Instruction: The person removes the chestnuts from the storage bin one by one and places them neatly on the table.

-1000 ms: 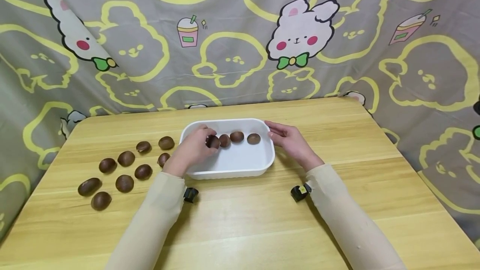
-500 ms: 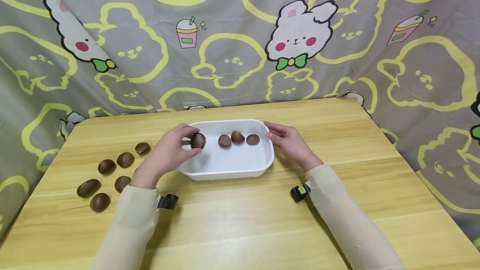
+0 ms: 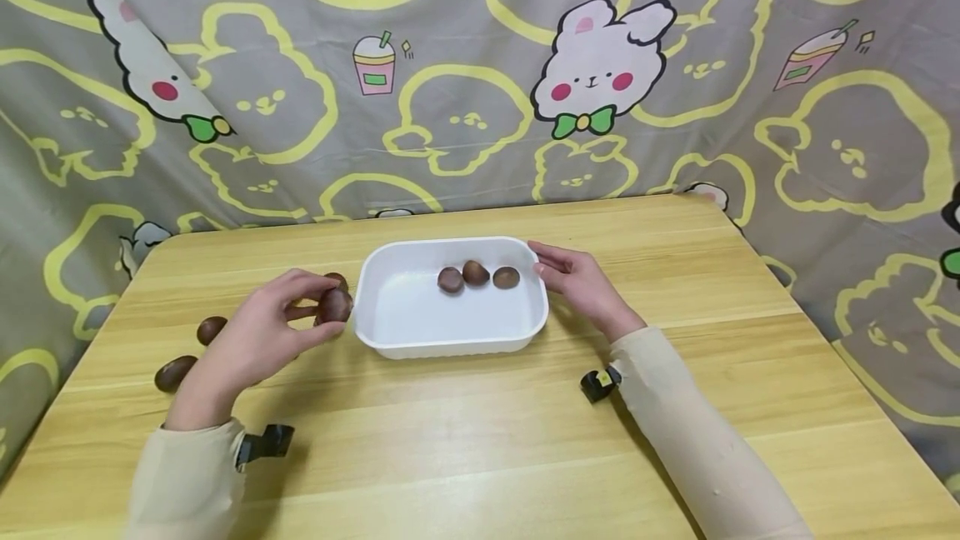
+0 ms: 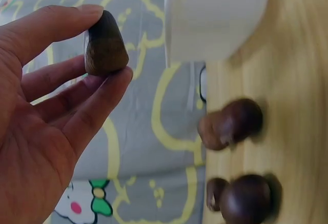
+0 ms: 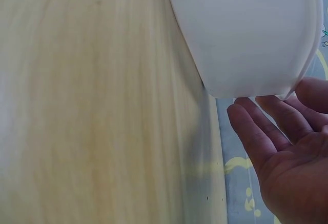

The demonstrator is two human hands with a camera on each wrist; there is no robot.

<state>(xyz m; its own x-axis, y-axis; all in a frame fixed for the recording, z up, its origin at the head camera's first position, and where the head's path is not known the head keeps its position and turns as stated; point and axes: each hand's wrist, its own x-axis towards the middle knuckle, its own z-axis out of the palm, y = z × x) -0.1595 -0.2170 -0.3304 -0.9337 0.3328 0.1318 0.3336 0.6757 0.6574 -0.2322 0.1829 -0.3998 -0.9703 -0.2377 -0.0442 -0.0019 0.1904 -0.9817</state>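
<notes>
My left hand (image 3: 258, 332) pinches a brown chestnut (image 3: 334, 305) between thumb and fingertips, just outside the left end of a white plastic tray (image 3: 450, 346). In the left wrist view this chestnut (image 4: 106, 47) is held off the table, side-on. Inside the tray, three chestnuts (image 3: 476, 273) lie in a row toward the right end. At that end my right hand (image 3: 585, 286) rests its fingertips against the outer wall, thumb at the rim. The right wrist view has these fingers (image 5: 251, 131) nearly straight along the end of the tray (image 5: 246, 39).
More chestnuts lie on the wooden table (image 3: 480, 440) at left, such as a long one (image 3: 176, 373) beside my left wrist; my hand covers part of that group. Several chestnuts (image 4: 246, 198) show blurred in the left wrist view. A patterned curtain (image 3: 450, 148) hangs behind the table.
My left hand has lifted the leftmost chestnut of the row out of the tray and carried it left, past the rim. The right hand has stayed at the tray's right end.
</notes>
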